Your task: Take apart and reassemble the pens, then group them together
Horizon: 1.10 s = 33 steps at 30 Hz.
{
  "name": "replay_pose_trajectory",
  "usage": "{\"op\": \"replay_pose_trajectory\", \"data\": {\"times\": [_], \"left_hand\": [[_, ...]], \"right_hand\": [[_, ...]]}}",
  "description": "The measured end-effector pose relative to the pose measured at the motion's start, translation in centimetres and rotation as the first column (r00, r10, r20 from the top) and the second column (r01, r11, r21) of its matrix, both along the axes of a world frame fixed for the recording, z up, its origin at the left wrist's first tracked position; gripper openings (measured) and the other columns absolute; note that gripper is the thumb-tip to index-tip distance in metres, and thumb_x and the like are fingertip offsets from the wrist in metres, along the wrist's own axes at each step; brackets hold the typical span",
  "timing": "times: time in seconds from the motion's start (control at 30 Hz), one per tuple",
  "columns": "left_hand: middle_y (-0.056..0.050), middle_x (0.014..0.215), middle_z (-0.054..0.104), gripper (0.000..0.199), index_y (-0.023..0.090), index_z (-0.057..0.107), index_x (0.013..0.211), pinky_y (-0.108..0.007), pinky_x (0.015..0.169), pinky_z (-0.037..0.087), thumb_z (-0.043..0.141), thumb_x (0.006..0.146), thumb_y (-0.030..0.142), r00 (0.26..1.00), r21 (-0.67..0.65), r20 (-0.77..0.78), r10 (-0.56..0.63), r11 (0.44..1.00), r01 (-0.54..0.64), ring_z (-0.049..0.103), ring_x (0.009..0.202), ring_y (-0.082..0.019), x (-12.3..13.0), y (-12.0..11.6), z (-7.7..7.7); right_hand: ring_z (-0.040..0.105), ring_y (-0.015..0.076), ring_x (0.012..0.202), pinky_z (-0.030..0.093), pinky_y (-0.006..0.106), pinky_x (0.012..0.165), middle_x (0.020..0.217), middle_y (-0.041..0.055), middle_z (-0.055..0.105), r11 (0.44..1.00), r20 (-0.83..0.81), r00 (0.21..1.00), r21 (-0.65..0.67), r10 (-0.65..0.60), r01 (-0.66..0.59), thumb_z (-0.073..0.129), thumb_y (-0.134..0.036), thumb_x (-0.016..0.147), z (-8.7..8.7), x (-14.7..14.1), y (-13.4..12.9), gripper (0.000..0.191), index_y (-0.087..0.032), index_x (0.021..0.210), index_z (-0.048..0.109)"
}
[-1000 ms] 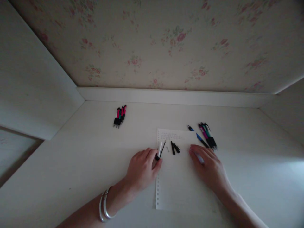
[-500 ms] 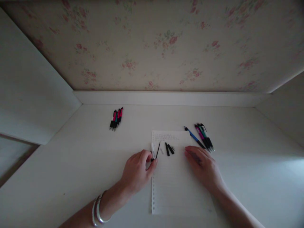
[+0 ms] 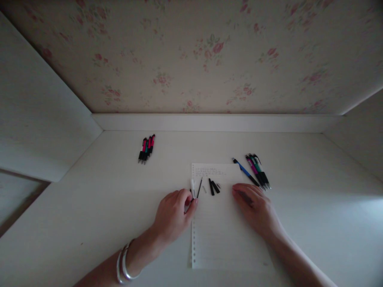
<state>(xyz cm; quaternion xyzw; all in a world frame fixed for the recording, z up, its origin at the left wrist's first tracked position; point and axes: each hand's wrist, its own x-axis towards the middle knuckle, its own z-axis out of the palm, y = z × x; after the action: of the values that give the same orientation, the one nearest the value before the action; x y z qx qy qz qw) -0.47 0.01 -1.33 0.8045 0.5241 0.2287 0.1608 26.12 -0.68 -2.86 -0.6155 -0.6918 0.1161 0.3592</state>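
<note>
- Person at a white desk [image 3: 104, 207], both bare hands down over a sheet of lined paper [image 3: 224, 235], punched holes along its left edge.
- Left hand [image 3: 172, 213]: at paper's left edge, thumb and forefinger curled about the lower end of a white pen barrel [image 3: 192, 187]; can't tell whether they pinch it or just touch.
- White barrel points away from the person, near the paper's left edge.
- Thin black refill [image 3: 199, 188] slants just right of the barrel, lower end by the left thumb.
- Small pale piece [image 3: 204, 189] next, too tiny to name.
- Two black tubes [image 3: 211, 186] farther right, splayed; small dark part [image 3: 218, 185] beside them.
- Right hand [image 3: 257, 205]: over paper's right side, fingers bent, tips close together; can't tell if anything's between them.
- Blue pen [image 3: 244, 170] across paper's upper right corner, near the right hand.
- Purple and green pens [image 3: 257, 169] bunched right of it.
- More pens [image 3: 147, 147], pink and green, grouped far left.
- Silver bangles [image 3: 123, 265] on left wrist.
- Handwriting [image 3: 209, 171] at paper's top.
</note>
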Motion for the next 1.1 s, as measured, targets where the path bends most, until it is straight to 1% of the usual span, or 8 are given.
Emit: {"op": "replay_pose_trajectory", "data": {"times": [0.17, 0.33, 0.83, 1.1], "left_hand": [[0.001, 0.068, 0.060, 0.019, 0.021, 0.049, 0.078, -0.029, 0.063, 0.042, 0.054, 0.094, 0.029, 1.000, 0.002, -0.024, 0.009, 1.000, -0.009, 0.057, 0.063, -0.016, 0.01, 0.01, -0.03], [0.001, 0.067, 0.059, 0.018, 0.021, 0.049, 0.077, -0.029, 0.062, 0.041, 0.055, 0.093, 0.027, 1.000, 0.010, -0.022, 0.003, 1.000, -0.003, 0.057, 0.062, -0.017, 0.04, 0.07, 0.03], [0.001, 0.068, 0.061, 0.017, 0.021, 0.050, 0.078, -0.031, 0.063, 0.043, 0.054, 0.093, 0.028, 1.000, 0.012, -0.028, 0.002, 1.000, -0.002, 0.058, 0.064, -0.018, 0.03, -0.04, 0.10], [0.001, 0.069, 0.062, 0.015, 0.021, 0.051, 0.079, -0.031, 0.063, 0.045, 0.055, 0.093, 0.026, 1.000, 0.021, -0.024, -0.003, 1.000, 0.003, 0.059, 0.063, -0.017, 0.08, 0.04, 0.20]], "right_hand": [[0.067, 0.0260, 0.091, 0.056, 0.043, 0.084, 0.096, 0.0093, 0.074, 1.000, 0.005, 1.000, 0.004, 0.006, -0.006, 0.056, -0.032, 0.093, 0.00, -0.05, -0.02, 0.020, -0.020, 0.092, 0.072], [0.068, 0.0262, 0.092, 0.056, 0.042, 0.082, 0.095, 0.0089, 0.074, 1.000, 0.032, 0.999, 0.016, 0.020, -0.020, 0.056, -0.032, 0.093, -0.10, -0.03, 0.07, 0.020, -0.021, 0.092, 0.072], [0.066, 0.0263, 0.095, 0.055, 0.043, 0.083, 0.099, 0.0092, 0.073, 0.999, 0.070, 0.996, 0.008, 0.051, -0.052, 0.055, -0.032, 0.094, -0.42, 0.21, 0.07, 0.020, -0.021, 0.093, 0.072], [0.066, 0.0271, 0.095, 0.054, 0.045, 0.085, 0.099, 0.0093, 0.074, 0.999, 0.074, 0.996, 0.002, 0.047, -0.047, 0.055, -0.033, 0.094, -0.21, 0.12, 0.01, 0.021, -0.021, 0.091, 0.072]]}}
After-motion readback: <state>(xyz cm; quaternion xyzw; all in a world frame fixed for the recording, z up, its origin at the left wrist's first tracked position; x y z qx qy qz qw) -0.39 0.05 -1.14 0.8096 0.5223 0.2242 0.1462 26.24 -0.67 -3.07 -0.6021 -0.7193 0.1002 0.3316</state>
